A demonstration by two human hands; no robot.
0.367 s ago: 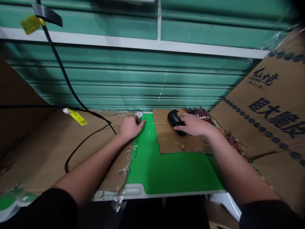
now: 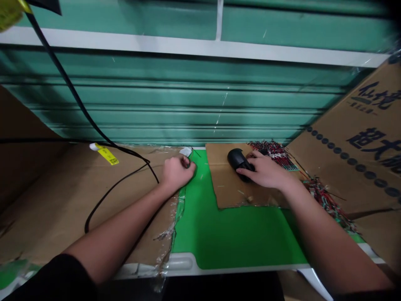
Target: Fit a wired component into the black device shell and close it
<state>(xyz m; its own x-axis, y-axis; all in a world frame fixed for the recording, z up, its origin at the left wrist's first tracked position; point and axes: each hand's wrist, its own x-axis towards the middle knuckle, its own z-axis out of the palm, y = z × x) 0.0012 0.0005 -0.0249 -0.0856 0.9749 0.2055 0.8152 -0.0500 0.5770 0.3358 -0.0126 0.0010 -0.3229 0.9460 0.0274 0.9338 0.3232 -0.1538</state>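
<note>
My right hand (image 2: 265, 169) is closed around the handle of a black barcode scanner (image 2: 237, 158), held low over a brown cardboard piece (image 2: 227, 194). The scanner's rounded head points left and away from me. At the left, my left hand (image 2: 177, 172) is curled, thumb and forefinger pinched in a ring at the edge of the green tabletop strip (image 2: 200, 209). A small white tag (image 2: 186, 151) and thin dark wire ends show just beyond those fingers. What the pinch holds is too small and hidden to make out.
Bundles of thin red, black and white wires (image 2: 277, 154) lie behind my right hand, and more wires (image 2: 326, 202) beside the printed carton (image 2: 369, 125). A black cable (image 2: 73, 92) hangs down at left, near a yellow tag (image 2: 108, 154). Cardboard (image 2: 134, 200) covers the left tabletop; a green slatted wall stands behind.
The view has shifted, so both hands appear further right. My left thumb has drawn in from an outstretched pose to a pinch. The right hand still holds the scanner, now tilted slightly differently.
</note>
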